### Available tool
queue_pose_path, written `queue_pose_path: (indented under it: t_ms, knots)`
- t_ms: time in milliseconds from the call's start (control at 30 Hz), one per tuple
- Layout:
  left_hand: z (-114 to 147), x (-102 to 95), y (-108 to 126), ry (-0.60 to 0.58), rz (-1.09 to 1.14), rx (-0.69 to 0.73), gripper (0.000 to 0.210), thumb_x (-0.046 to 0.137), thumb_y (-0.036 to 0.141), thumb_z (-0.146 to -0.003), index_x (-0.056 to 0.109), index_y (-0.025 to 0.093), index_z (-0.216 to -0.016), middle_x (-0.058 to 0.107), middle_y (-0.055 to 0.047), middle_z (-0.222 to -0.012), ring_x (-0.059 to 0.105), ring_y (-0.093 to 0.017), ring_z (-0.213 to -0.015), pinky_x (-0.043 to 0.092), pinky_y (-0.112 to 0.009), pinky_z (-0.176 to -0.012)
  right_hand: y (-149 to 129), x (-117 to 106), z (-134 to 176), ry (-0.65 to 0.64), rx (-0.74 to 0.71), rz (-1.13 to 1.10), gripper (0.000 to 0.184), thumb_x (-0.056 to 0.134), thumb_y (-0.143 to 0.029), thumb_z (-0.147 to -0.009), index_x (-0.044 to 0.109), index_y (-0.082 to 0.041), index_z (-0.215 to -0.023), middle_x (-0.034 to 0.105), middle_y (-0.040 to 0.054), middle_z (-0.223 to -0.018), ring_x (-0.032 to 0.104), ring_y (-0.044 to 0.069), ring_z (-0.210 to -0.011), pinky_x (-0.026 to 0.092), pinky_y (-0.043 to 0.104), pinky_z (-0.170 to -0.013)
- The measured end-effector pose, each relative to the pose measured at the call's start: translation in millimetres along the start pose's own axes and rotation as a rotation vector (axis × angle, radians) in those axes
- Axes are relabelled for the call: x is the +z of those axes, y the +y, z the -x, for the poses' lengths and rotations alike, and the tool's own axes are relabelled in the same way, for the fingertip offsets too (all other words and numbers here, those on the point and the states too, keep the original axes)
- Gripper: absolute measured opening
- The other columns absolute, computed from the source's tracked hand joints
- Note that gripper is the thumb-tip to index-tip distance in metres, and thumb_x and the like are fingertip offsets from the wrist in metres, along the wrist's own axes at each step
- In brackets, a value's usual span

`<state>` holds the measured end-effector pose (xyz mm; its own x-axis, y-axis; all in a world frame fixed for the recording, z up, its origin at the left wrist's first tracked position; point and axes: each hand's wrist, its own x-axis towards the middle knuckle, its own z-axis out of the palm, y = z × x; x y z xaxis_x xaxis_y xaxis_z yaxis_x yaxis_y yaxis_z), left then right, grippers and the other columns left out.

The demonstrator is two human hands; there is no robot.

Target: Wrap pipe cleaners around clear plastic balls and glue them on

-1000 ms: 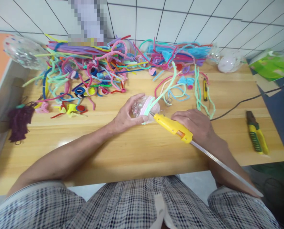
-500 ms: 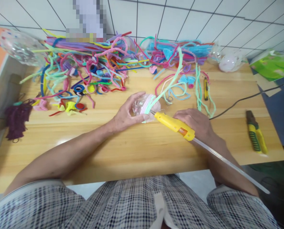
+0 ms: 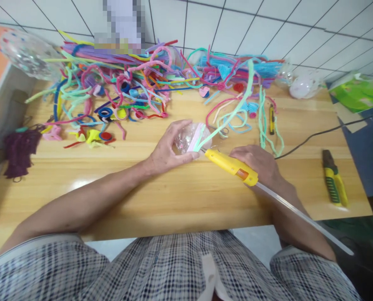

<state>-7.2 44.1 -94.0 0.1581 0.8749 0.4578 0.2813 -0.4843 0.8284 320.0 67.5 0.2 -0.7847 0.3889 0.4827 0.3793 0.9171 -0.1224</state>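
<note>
My left hand [image 3: 170,146] grips a clear plastic ball [image 3: 184,138] between thumb and fingers. Around the ball runs a band of pale pink and mint green pipe cleaners. A long mint green pipe cleaner [image 3: 236,109] sticks out from that band, up and to the right. My right hand [image 3: 257,161] is closed round a yellow hot glue gun [image 3: 228,165]. Its nozzle tip is at the band on the ball; whether it touches, I cannot tell. A clear glue stick [image 3: 302,217] juts from the gun's back end toward the lower right.
Many coloured pipe cleaners [image 3: 111,90] lie heaped along the wall. Pliers [image 3: 333,179] and a small yellow cutter [image 3: 271,119] lie on the right. A black cord [image 3: 318,136] crosses the right edge. Clear balls [image 3: 302,85] stand at the back right, a dark purple tassel-like piece [image 3: 21,152] at left.
The loose mint green pipe cleaner's free end has swung to the right. Both hands keep their grips, with the nozzle still by the band. The view has shifted slightly.
</note>
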Motion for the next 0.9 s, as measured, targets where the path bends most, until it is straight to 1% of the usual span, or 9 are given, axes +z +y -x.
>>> queue_pose_path:
  t_ms: [133,233,333,433,533,600,767,900]
  knots:
    - [-3,-0.3,1,0.048,-0.074,0.076,0.093,0.089,0.069,-0.098,0.051,0.026,-0.171,0.063,-0.019,-0.167,0.062,-0.038,-0.160,0.051,-0.057,-0.137,4,4,5,-0.040,0.038,-0.043,0.017,0.056,-0.025,-0.119,0.071,-0.023,-0.126,0.090,0.0087,-0.112,0.086,0.024,-0.097,0.063,0.037,-0.081]
    - [-4,0.9,0,0.071,-0.110,0.101,0.095,0.090,0.071,-0.096,0.052,0.026,-0.170,0.065,-0.019,-0.165,0.063,-0.038,-0.158,0.051,-0.058,-0.136,4,3,5,0.008,0.012,-0.024,0.018,0.059,-0.023,-0.116,0.071,-0.023,-0.129,0.089,0.0105,-0.111,0.086,0.025,-0.096,0.064,0.038,-0.079]
    - [-5,2.5,-1,0.089,-0.101,0.121,0.096,0.092,0.070,-0.094,0.052,0.029,-0.171,0.065,-0.018,-0.166,0.062,-0.040,-0.158,0.050,-0.059,-0.137,2,2,4,0.000,0.062,0.011,0.016,0.065,-0.021,-0.113,0.072,-0.023,-0.126,0.089,0.0121,-0.112,0.087,0.026,-0.097,0.066,0.038,-0.082]
    - [-6,2.6,1,0.076,-0.082,0.123,0.095,0.091,0.069,-0.095,0.051,0.031,-0.172,0.065,-0.017,-0.167,0.062,-0.040,-0.158,0.049,-0.061,-0.137,3,-1,6,-0.090,0.102,0.037,0.013,0.069,-0.017,-0.108,0.075,-0.022,-0.119,0.089,0.0126,-0.110,0.087,0.026,-0.097,0.068,0.037,-0.083]
    - [-6,1.3,4,0.056,-0.123,0.106,0.094,0.087,0.073,-0.096,0.052,0.029,-0.171,0.065,-0.017,-0.167,0.061,-0.041,-0.159,0.050,-0.064,-0.137,6,-2,9,-0.123,0.128,0.010,0.014,0.068,-0.018,-0.105,0.076,-0.024,-0.116,0.090,0.0117,-0.112,0.087,0.027,-0.096,0.070,0.039,-0.082]
    - [-7,0.8,6,0.046,-0.142,0.104,0.095,0.087,0.073,-0.095,0.052,0.028,-0.171,0.065,-0.018,-0.167,0.061,-0.042,-0.160,0.050,-0.065,-0.137,8,-3,10,-0.121,0.155,-0.014,0.017,0.069,-0.019,-0.103,0.075,-0.025,-0.117,0.090,0.0108,-0.113,0.087,0.028,-0.096,0.071,0.041,-0.082]
    - [-7,1.8,7,0.035,-0.111,0.102,0.096,0.091,0.067,-0.095,0.051,0.028,-0.172,0.063,-0.019,-0.169,0.059,-0.043,-0.161,0.047,-0.066,-0.139,6,-3,12,-0.088,0.183,-0.071,0.028,0.071,-0.016,-0.099,0.071,-0.030,-0.123,0.089,0.0079,-0.111,0.087,0.031,-0.090,0.072,0.045,-0.078]
    - [-8,2.8,8,0.023,-0.124,0.090,0.096,0.091,0.066,-0.095,0.050,0.026,-0.172,0.063,-0.020,-0.169,0.060,-0.043,-0.161,0.049,-0.066,-0.138,8,-2,14,-0.072,0.175,-0.069,0.025,0.070,-0.019,-0.100,0.070,-0.030,-0.122,0.089,0.0065,-0.107,0.087,0.030,-0.089,0.072,0.043,-0.074]
